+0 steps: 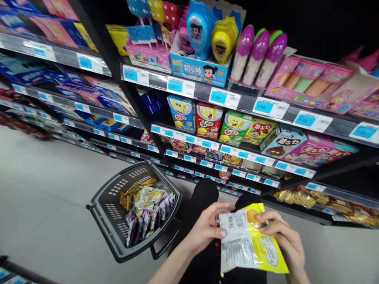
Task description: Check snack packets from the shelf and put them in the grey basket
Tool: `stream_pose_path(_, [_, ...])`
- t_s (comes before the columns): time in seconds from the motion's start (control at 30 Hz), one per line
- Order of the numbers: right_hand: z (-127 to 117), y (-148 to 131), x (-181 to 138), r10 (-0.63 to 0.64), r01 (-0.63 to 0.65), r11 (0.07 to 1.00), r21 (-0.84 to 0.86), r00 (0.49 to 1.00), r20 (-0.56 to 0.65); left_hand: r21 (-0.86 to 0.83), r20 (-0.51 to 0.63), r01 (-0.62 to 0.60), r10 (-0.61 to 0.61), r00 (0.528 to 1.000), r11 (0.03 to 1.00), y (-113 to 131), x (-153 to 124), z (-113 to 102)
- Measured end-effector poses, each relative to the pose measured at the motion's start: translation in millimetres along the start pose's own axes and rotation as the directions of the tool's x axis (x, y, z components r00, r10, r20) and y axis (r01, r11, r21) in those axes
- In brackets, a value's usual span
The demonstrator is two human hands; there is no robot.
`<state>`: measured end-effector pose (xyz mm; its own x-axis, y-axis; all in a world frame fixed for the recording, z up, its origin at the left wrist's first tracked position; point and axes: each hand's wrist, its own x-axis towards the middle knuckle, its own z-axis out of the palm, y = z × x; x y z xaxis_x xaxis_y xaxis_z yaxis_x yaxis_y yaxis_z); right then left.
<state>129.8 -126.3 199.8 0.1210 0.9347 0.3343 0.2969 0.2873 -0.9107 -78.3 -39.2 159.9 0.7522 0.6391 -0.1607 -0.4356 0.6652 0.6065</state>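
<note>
At the lower centre-right of the frame, the left hand [207, 228] and right hand [286, 241] each pinched an upper corner of a yellow snack packet [251, 248]. Its long axis ran roughly up-down, top end toward the frame's top. Its white label's print was too small to read. Price tags [218, 97] across the upper middle read 2.00, 3.00, 5.00, 7.50. A black basket [111, 215] of sweets sat lower left.
</note>
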Motion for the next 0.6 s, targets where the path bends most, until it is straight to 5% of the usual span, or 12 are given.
stream_pose_path(0.1, [-17,3,-8,0.008,-0.008,0.999,0.034,1.0,0.007,0.062,-0.044,-0.032,0.035,0.998,0.998,4,-5,13])
stream_pose_path(0.37, [-35,-12,-15,0.049,-0.039,0.989,-0.14,0.996,0.074,0.148,-0.113,0.163,-0.148,0.983,0.975,-2,-16,41])
stream_pose_path(0.6, [-31,-16,-25,-0.003,-0.024,0.938,-0.346,0.997,-0.077,0.506,-0.134,-0.122,0.218,0.967,0.854,-6,-11,55])
